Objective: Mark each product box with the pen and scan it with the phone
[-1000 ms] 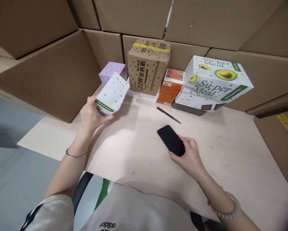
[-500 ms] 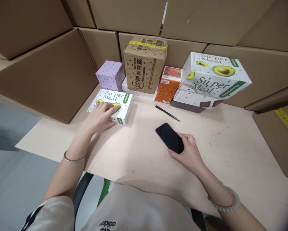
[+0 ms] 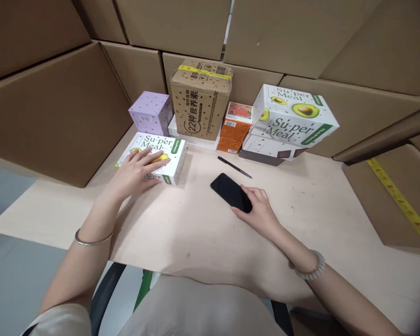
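Observation:
My left hand (image 3: 134, 173) lies over a white Su-per Meal box (image 3: 177, 156) with avocado pictures, at the left of the table. Its fingers are spread across the top, and the thumb is by the front face. In my right hand (image 3: 260, 210) is a black smartphone (image 3: 229, 190), gripped at its near right end between thumb and fingers. The phone's dark screen faces up, low over the table or on it; I cannot tell which. Just beyond the phone, a black pen (image 3: 235, 167) lies slanted on the wood.
Along the back stand a lilac box (image 3: 148, 112), a brown taped carton (image 3: 201, 109), orange boxes (image 3: 237, 128) and a larger Su-per Meal box (image 3: 294, 119) on top of others. Big cardboard cartons (image 3: 48, 112) wall the light wooden table (image 3: 195, 233). Another taped carton (image 3: 388, 196) stands right.
The view has turned slightly right. My right hand has moved the smartphone a little away from me and left, closer to the pen. The left fingers now stretch flatter over the box.

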`<act>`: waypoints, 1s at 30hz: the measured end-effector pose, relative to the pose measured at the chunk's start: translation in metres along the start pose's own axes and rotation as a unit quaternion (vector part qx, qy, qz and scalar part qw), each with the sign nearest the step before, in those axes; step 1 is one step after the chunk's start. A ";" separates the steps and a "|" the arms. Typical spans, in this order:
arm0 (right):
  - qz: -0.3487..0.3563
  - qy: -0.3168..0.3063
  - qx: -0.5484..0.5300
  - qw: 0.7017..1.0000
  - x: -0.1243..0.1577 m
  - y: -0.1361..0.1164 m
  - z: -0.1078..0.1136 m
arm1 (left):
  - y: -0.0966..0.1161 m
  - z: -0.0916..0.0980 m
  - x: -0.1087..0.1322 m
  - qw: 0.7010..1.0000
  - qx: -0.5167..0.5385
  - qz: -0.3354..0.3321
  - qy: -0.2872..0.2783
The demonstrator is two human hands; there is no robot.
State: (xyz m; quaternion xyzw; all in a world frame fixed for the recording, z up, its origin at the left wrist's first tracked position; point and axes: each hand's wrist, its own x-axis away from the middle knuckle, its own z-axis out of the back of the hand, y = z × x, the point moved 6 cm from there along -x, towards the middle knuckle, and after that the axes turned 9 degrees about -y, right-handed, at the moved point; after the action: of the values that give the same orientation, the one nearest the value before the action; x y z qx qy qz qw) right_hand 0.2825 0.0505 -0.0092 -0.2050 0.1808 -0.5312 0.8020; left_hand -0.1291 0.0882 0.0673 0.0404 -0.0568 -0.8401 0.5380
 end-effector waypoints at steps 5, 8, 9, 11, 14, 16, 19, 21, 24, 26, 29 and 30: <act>0.001 -0.024 0.043 0.999 -0.008 -0.006 0.002 | 0.004 -0.001 0.002 1.000 0.004 0.011 -0.005; -0.005 -0.045 0.076 0.996 -0.009 -0.010 0.005 | 0.015 -0.001 0.003 1.000 0.015 0.022 0.014; -0.006 -0.051 0.085 0.995 -0.009 -0.011 0.006 | 0.020 0.000 0.002 0.999 0.020 0.023 0.036; -0.006 -0.063 0.098 0.993 -0.010 -0.014 0.009 | 0.037 0.003 0.000 0.995 0.030 0.003 0.098; -0.015 -0.074 0.108 0.991 -0.013 -0.017 0.011 | 0.072 0.004 -0.006 0.980 0.036 -0.081 0.179; -0.022 -0.074 0.112 0.991 -0.014 -0.017 0.013 | 0.096 0.000 -0.010 0.968 0.042 -0.139 0.206; -0.022 -0.065 0.114 0.991 -0.017 -0.017 0.014 | 0.130 -0.009 -0.018 0.952 0.075 -0.215 0.204; -0.020 -0.056 0.116 0.991 -0.020 -0.016 0.015 | 0.152 -0.016 -0.025 0.945 0.090 -0.258 0.179; -0.043 -0.035 0.122 0.991 -0.024 -0.011 0.015 | 0.181 -0.022 -0.040 0.941 0.096 -0.289 0.148; -0.071 -0.021 0.125 0.989 -0.026 -0.008 0.015 | 0.193 -0.023 -0.054 0.946 0.123 -0.268 0.132; -0.084 0.004 0.110 0.990 -0.026 -0.004 0.018 | 0.200 -0.022 -0.081 0.947 0.200 -0.219 0.120; -0.079 0.028 0.094 0.992 -0.026 -0.002 0.025 | 0.200 -0.020 -0.092 0.943 0.230 -0.204 0.125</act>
State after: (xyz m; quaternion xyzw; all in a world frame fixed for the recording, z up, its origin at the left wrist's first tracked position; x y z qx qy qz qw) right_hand 0.2841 0.0773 0.0147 -0.1275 0.1355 -0.6132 0.7677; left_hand 0.0921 0.0878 0.0759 0.2783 -0.1714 -0.8839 0.3344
